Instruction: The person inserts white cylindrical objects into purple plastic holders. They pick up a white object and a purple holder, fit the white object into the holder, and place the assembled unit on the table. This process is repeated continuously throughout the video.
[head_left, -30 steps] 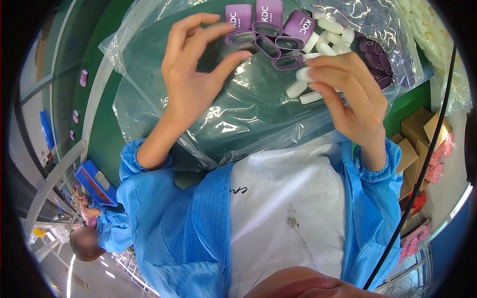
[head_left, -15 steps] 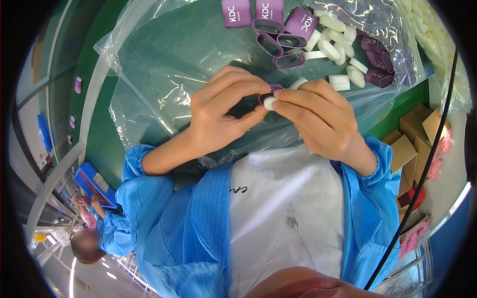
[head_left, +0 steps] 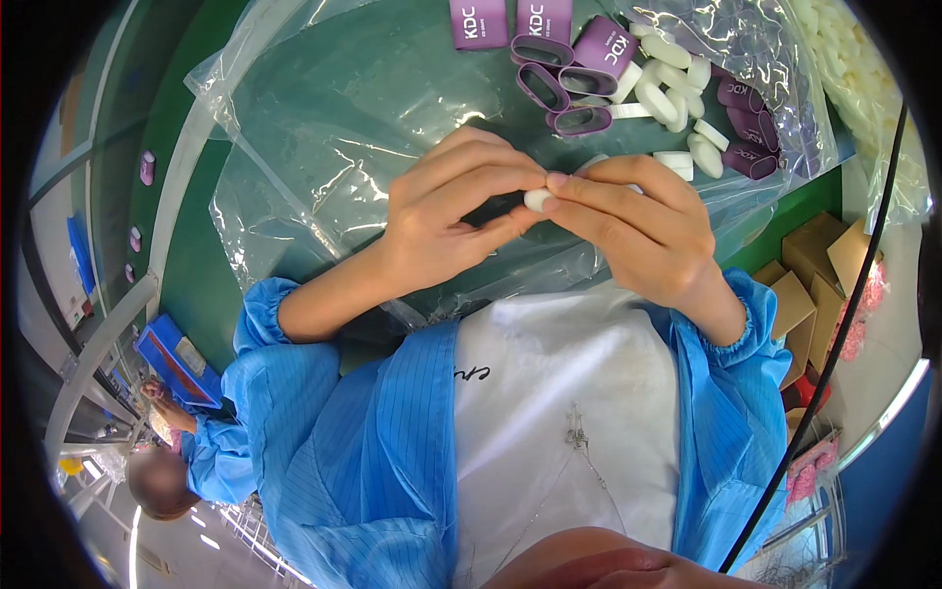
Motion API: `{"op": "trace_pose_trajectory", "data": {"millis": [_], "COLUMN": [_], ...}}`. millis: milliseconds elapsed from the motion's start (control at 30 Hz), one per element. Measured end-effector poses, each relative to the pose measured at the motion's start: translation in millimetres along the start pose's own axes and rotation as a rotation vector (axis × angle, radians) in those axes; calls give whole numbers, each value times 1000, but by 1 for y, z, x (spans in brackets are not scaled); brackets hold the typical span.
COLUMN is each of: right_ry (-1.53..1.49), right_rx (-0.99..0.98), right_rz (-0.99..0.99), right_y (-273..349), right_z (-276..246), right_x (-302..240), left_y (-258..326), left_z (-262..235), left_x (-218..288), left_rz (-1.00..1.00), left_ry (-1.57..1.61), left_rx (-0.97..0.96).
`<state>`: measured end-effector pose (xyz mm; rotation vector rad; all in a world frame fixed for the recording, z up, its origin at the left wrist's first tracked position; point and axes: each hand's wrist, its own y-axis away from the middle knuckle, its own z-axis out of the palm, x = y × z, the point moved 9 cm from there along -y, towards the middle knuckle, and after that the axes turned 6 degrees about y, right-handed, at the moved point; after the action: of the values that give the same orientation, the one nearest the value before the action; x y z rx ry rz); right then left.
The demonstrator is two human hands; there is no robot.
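Observation:
My left hand (head_left: 466,201) and my right hand (head_left: 653,221) meet fingertip to fingertip over the plastic-covered table. Pinched where they meet is a small white oval piece (head_left: 538,200), with the right thumb and fingers on it. The left fingers close around a purple oval sleeve seen half a second ago; now the fingers hide nearly all of it. How far the white piece sits inside the sleeve cannot be made out. Beyond my hands lie several purple sleeves (head_left: 596,59), some showing open oval ends, beside a heap of loose white oval pieces (head_left: 655,101).
Clear plastic sheeting (head_left: 324,128) covers the green table (head_left: 191,236). More purple sleeves (head_left: 754,128) lie under plastic at right. Cardboard boxes (head_left: 810,260) stand right of the table, and a black cable (head_left: 863,270) crosses there. A co-worker in a blue sleeve (head_left: 221,461) sits at left.
My hands have drawn closer together at the fingertips, and the purple sleeve's rim has gone out of sight behind them. The view has shifted slightly.

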<state>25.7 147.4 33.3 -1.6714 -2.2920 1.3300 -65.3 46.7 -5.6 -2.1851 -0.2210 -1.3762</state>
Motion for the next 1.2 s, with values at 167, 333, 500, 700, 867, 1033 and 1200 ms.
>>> {"op": "trace_pose_trajectory", "data": {"millis": [167,333,500,700,867,1033,1200], "right_ry": [111,65,1,-34,-23,60,81], "right_rx": [39,148,42,1,-6,-12,-22], "right_rz": [-31,51,128,174,153,-75,-134], "right_y": [2,17,20,17,14,18,19], "right_z": [0,-7,-3,1,-2,0,1], "right_x": [-10,-1,9,8,5,0,-3], "left_y": [1,6,3,4,4,3,1], "left_z": [1,2,3,5,5,6,7], "left_x": [2,-1,1,0,-2,-1,-1], "left_rz": [64,77,79,92,76,74,57], "left_ry": [-8,-9,-8,-5,8,20,31], "left_rx": [14,26,9,17,4,-2,-21]}}
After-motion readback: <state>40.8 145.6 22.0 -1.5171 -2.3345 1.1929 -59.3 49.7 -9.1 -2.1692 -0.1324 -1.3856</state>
